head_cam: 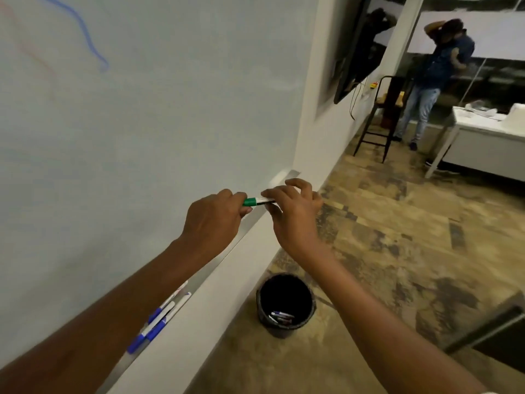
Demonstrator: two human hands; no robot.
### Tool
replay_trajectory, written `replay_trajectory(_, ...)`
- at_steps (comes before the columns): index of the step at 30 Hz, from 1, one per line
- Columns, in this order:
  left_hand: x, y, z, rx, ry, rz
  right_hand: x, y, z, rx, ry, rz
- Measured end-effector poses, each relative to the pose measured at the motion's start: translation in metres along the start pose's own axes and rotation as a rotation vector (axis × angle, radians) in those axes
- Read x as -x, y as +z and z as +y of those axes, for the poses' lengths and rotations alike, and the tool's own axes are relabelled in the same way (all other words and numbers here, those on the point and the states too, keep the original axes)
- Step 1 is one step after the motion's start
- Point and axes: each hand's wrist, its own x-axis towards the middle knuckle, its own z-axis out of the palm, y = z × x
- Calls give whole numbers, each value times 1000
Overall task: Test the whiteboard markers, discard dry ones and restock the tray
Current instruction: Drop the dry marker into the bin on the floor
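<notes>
A green whiteboard marker is held level between both hands, just above the tray along the whiteboard's lower edge. My left hand grips its green cap end. My right hand pinches the white barrel. Several blue-capped markers lie in the tray lower left, partly hidden by my left forearm. A black bin on the floor below holds a few discarded markers. A blue squiggle and a faint red line mark the board.
A wall-mounted screen hangs past the board's right end. A tall dark stool, another person and a white table stand at the back right. A dark furniture corner juts in at the lower right.
</notes>
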Motion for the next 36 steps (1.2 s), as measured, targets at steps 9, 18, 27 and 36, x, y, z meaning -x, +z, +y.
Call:
replay_trajectory(9,1,194,22,-2,-47,-241,58,89,150,47,93,-190)
replay_trajectory(18,66,432,13,44,24,-605,181,221,305,35,275,-477)
replay_trajectory(27,135,591,0,60,54,-903,288,317,400,19,311,-761)
replay_trajectory(36,140,663,12,-85,-15,-1105,333,373,444,140,334,-1024)
